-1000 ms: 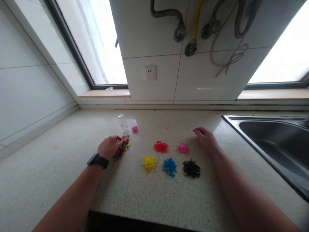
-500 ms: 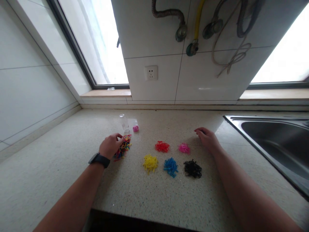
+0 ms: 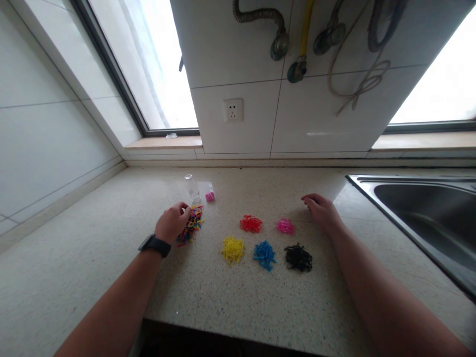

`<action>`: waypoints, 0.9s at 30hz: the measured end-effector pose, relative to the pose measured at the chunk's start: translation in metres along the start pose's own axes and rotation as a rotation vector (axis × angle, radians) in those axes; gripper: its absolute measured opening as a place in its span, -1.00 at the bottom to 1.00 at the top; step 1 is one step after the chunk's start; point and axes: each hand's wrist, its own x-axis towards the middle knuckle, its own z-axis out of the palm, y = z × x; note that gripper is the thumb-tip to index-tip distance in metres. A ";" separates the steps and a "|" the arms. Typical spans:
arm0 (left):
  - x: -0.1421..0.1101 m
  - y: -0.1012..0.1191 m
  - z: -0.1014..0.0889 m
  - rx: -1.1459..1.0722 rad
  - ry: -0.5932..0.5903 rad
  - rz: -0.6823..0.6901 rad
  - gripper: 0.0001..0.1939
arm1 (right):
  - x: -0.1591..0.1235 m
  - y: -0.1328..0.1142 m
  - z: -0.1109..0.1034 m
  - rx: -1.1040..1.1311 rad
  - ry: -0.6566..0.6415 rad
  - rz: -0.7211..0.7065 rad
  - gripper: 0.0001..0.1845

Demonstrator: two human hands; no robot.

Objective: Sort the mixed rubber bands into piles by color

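Observation:
My left hand [image 3: 172, 221], with a dark watch [image 3: 154, 245] on its wrist, rests at the left edge of a mixed multicoloured pile of small rubber bands [image 3: 193, 225]. Its fingers are curled together against the pile; whatever is between the fingertips is hidden. To the right lie sorted piles: yellow bands [image 3: 233, 250], red bands [image 3: 251, 224], blue bands [image 3: 264, 255], pink bands [image 3: 285, 226] and black bands [image 3: 298, 258]. My right hand [image 3: 320, 210] lies on the counter just beyond the pink pile, fingers loosely stretched, holding nothing visible.
A clear plastic cup [image 3: 192, 188] stands behind the mixed pile, beside a small pink object [image 3: 210, 197]. At the right, a steel sink [image 3: 372, 201] is set into the speckled counter [image 3: 238, 297]. A socket [image 3: 233, 110], valves and hoses are on the tiled wall.
The view has shifted slightly. My left hand stays at the mixed pile with only a small finger movement, and my right hand keeps its place by the pink pile.

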 end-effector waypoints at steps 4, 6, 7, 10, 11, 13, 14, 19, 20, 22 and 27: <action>-0.003 0.011 0.000 -0.147 -0.031 0.109 -0.72 | 0.000 0.000 0.001 0.015 0.001 0.029 -0.67; -0.007 0.021 0.001 -0.243 -0.073 0.181 -0.72 | 0.001 0.000 0.000 0.012 -0.006 0.030 -0.67; -0.010 0.027 0.001 -0.292 -0.097 0.214 -0.72 | 0.001 0.000 0.000 0.009 -0.009 0.029 -0.67; -0.021 0.045 0.002 -0.414 -0.168 0.284 -0.71 | 0.000 0.000 0.000 0.009 -0.013 0.032 -0.67; -0.025 0.051 0.001 -0.450 -0.195 0.303 -0.71 | 0.000 0.000 0.000 0.013 -0.012 0.036 -0.67; -0.033 0.062 0.000 -0.548 -0.283 0.347 -0.73 | 0.000 0.001 0.000 0.022 -0.010 0.038 -0.67; -0.037 0.067 -0.001 -0.602 -0.338 0.369 -0.74 | 0.000 0.001 0.000 0.023 -0.008 0.037 -0.67; -0.046 0.080 -0.004 -0.593 -0.483 0.488 -0.78 | 0.000 -0.001 0.000 0.014 -0.008 0.033 -0.66; -0.047 0.080 -0.003 -0.529 -0.485 0.516 -0.78 | -0.001 -0.001 0.000 0.018 -0.009 0.032 -0.66; -0.048 0.080 0.001 -0.379 -0.467 0.564 -0.78 | -0.001 -0.002 0.000 0.024 -0.008 0.029 -0.66; -0.051 0.078 0.013 -0.131 -0.346 0.600 -0.81 | -0.001 -0.002 0.000 0.021 -0.012 0.035 -0.66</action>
